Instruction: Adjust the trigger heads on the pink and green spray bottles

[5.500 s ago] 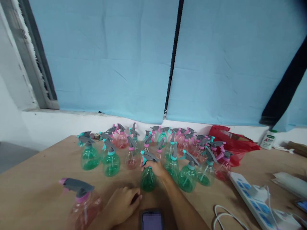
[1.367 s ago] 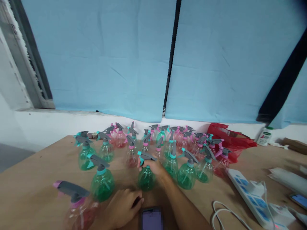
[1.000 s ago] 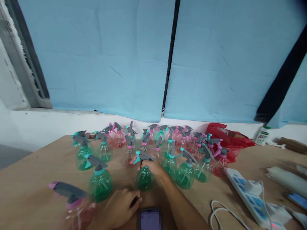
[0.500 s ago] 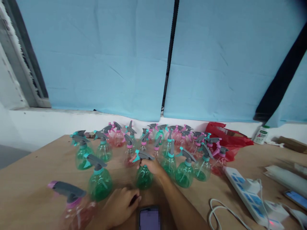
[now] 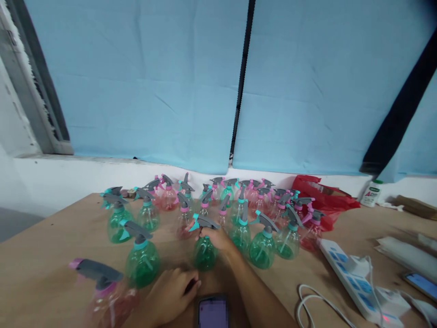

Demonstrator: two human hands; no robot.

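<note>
My right hand [image 5: 218, 238] is wrapped round the neck of a green spray bottle [image 5: 205, 255], just under its grey and turquoise trigger head. The bottle stands upright, its nozzle pointing left. My left hand [image 5: 175, 289] rests on the table in a loose fist, with nothing visible in it. Left of that hand stand another green spray bottle [image 5: 142, 264] and, nearer, a pink spray bottle [image 5: 111, 305] with a grey head. Just right of the held bottle is a green spray bottle [image 5: 262, 249]. A phone [image 5: 212, 313] lies between my forearms.
Many more pink and green spray bottles crowd the back of the wooden table [image 5: 58, 255]. At right are a white power strip [image 5: 351, 273] with plugs, a looped cable [image 5: 307, 296], a second phone [image 5: 423, 284], a red plastic bag [image 5: 324, 200] and a white bottle [image 5: 371, 193].
The view has shifted very slightly. Both hands and the held spray bottle stay in the same places.
</note>
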